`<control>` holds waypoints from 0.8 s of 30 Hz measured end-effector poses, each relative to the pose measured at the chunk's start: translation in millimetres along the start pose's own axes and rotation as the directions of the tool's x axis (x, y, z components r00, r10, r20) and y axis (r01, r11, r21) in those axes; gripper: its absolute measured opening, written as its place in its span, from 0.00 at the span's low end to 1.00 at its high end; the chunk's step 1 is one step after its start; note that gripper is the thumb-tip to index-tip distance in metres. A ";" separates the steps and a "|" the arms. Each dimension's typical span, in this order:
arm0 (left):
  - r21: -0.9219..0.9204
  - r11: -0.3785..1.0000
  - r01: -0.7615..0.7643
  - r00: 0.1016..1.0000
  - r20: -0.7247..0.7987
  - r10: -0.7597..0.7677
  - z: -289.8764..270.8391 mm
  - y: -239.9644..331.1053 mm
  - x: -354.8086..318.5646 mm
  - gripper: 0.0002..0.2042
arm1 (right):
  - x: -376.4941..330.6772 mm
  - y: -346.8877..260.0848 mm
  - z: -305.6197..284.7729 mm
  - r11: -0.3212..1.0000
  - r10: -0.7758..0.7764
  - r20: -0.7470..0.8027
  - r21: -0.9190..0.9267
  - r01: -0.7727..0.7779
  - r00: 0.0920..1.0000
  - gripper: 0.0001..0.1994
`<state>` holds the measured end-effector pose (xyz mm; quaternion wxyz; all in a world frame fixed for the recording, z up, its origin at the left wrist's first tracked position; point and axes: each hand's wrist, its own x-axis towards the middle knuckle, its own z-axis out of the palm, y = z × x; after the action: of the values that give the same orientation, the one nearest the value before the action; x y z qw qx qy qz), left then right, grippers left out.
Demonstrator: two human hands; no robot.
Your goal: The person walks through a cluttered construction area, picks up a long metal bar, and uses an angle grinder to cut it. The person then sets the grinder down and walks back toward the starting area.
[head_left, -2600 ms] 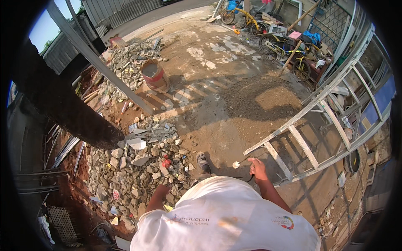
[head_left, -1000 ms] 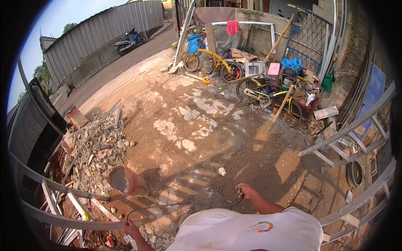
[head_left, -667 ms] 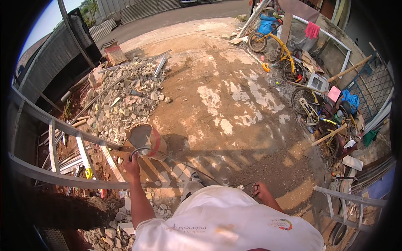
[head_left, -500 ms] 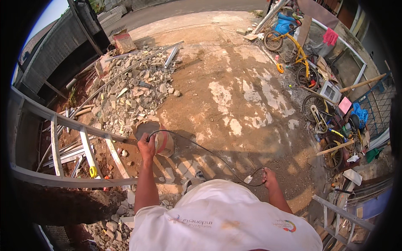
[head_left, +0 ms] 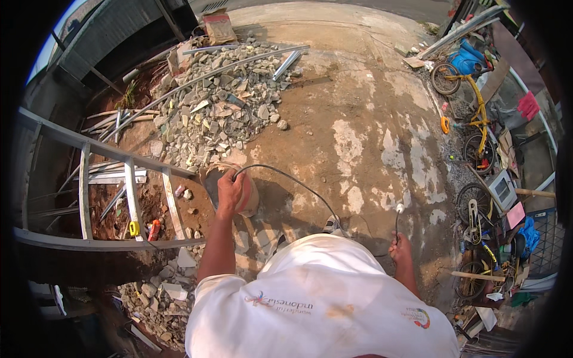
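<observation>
One white cable end (head_left: 400,208) now stands at twelve o'clock from the right hand (head_left: 401,249), no longer nine — two hands' fingers clamp one dark cable (head_left: 260,166), the left hand (head_left: 228,190) at the right's ten o'clock

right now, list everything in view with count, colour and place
cable: 1, black with white end, arching across centre
container: 1, tan and red, left of centre
rubble heaps: 2, grey, upper left and lower left
ladder: 1, pale grey, left
bicycles: at least 2, one yellow, right
cloth: 1, red, upper right
bundles: 2, blue, right
sack: 1, tan and red, top left
shirt: 1, white, bottom centre
left hand: 1, bare, gripping cable
right hand: 1, bare, gripping cable
</observation>
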<state>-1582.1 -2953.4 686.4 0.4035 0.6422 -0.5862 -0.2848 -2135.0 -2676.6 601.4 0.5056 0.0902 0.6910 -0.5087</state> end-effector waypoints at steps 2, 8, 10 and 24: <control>0.236 0.962 0.141 0.972 0.149 -0.179 23.4 3.7 -18.9 0.16 | 38.1 -35.0 9.3 0.999 0.042 -0.015 0.033 -0.041 0.999 0.14; 0.532 0.802 0.272 0.823 0.303 -0.480 66.4 -81.5 -82.1 0.16 | 74.4 -138.6 112.2 0.956 -0.095 0.270 -0.242 0.163 0.958 0.11; 0.558 0.758 0.338 0.753 0.323 -0.573 66.5 -96.7 -94.1 0.18 | 72.2 -163.0 153.8 0.917 -0.159 0.382 -0.284 0.280 0.911 0.11; -0.373 0.654 0.658 0.691 0.644 -0.328 138.6 10.7 152.8 0.31 | 48.3 -106.0 473.2 0.448 0.243 0.917 -0.394 0.802 0.315 0.09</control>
<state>-1681.0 -3129.0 641.0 0.3054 0.5239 -0.3494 -0.7143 -1938.3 -3120.7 641.7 0.6415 -0.6084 0.4396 -0.1584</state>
